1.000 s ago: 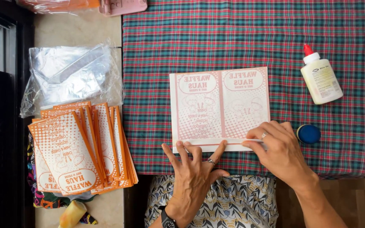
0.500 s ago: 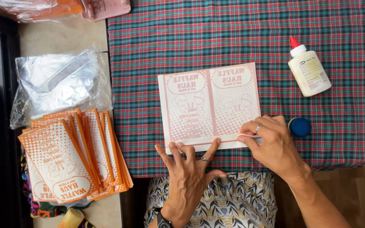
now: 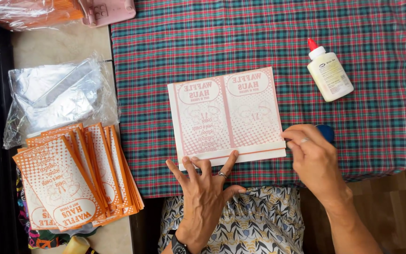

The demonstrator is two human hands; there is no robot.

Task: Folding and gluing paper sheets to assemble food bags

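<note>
A flat white paper sheet with orange print lies on the plaid tablecloth. My left hand presses its spread fingers on the sheet's near edge. My right hand rests at the sheet's near right corner, fingers curled together, touching the edge of the paper. A blue round cap shows just behind my right hand's fingers. A white glue bottle with a red tip lies on the cloth to the far right of the sheet.
A fanned stack of orange printed paper bags lies at the left, beside a clear plastic bag of silvery sheets. A pink object and an orange plastic packet sit at the far left edge.
My right hand has slid right along the sheet's near edge to its corner. My left hand stays pressed on the near edge. The camera view has shifted slightly.
</note>
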